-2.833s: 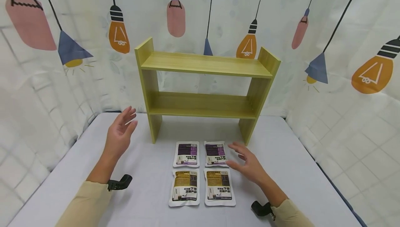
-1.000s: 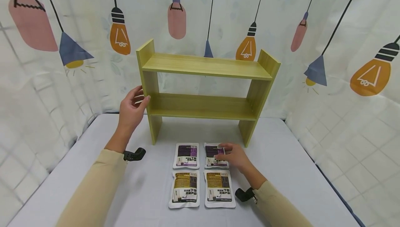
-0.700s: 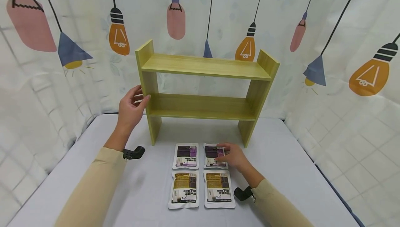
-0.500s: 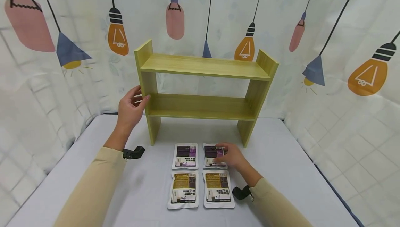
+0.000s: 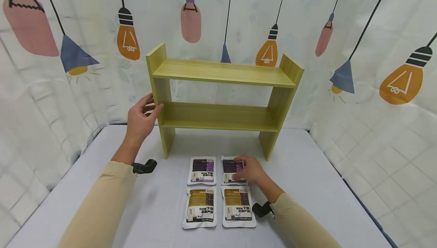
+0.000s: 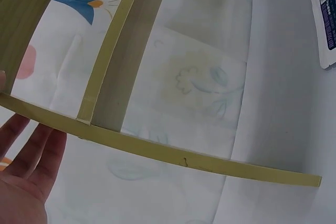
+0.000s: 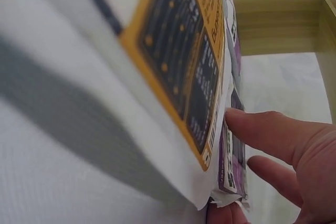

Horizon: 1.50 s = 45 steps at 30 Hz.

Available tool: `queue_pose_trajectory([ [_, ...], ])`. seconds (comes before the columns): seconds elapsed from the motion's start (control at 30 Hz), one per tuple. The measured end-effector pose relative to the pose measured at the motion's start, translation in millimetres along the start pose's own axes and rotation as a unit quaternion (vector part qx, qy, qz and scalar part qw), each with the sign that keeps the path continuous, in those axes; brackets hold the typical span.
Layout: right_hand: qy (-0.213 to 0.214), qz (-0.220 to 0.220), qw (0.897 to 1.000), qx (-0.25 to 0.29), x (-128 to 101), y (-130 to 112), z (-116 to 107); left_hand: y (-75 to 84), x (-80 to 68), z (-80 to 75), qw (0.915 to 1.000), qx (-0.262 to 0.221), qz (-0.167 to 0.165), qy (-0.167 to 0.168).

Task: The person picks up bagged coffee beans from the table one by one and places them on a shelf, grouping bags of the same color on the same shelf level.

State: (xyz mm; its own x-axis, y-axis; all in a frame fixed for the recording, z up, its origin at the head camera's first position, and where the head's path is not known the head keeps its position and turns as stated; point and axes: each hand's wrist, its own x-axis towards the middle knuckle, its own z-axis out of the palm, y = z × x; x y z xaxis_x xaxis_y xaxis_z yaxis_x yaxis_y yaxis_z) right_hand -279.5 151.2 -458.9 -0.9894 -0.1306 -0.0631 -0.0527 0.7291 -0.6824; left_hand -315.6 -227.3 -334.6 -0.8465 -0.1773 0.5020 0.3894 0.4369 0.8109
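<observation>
A yellow-green two-tier wooden shelf (image 5: 218,116) stands at the back of the table. My left hand (image 5: 140,122) grips its left side panel (image 6: 157,150), thumb on the inner side and fingers against the outside. At the upper right of a two-by-two group lies a purple-and-white pouch (image 5: 228,167). My right hand (image 5: 252,171) pinches its right edge; in the right wrist view the thumb (image 7: 262,129) lies on its printed face and a fingertip shows by the lower edge. The pouch lies flat or nearly so on the table.
Another purple pouch (image 5: 202,170) lies to its left. Two brown-and-white pouches, a left one (image 5: 200,208) and a right one (image 5: 238,208), lie in the nearer row. A white cloth covers the table (image 5: 164,210); a lamp-patterned curtain (image 5: 218,13) hangs behind.
My left hand has moved right and up from beside the shelf to hold its side panel. My right hand has moved left from beside the upper right purple pouch onto its edge.
</observation>
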Motion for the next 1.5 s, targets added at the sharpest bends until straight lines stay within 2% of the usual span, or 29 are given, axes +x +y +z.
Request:
queue_pose_trajectory([
  [0.27, 0.008, -0.018, 1.0, -0.019, -0.3, -2.4, 0.0, 1.6, 0.0, -0.7, 0.9994, 0.034, 0.002, 0.002],
  [0.67, 0.009, -0.031, 0.998, -0.061, -1.5, -4.9, -2.6, 3.0, -1.1, -3.7, 0.9992, 0.039, 0.008, -0.007],
  [1.03, 0.008, -0.031, 0.999, -0.041, -1.4, -4.3, -2.2, 7.3, -3.8, -4.0, 0.9991, 0.041, 0.003, -0.006],
  [1.5, 0.0, -0.037, 0.999, -0.025, -2.4, -4.1, -1.2, 5.8, -3.8, -2.2, 0.9983, 0.056, 0.015, 0.0],
])
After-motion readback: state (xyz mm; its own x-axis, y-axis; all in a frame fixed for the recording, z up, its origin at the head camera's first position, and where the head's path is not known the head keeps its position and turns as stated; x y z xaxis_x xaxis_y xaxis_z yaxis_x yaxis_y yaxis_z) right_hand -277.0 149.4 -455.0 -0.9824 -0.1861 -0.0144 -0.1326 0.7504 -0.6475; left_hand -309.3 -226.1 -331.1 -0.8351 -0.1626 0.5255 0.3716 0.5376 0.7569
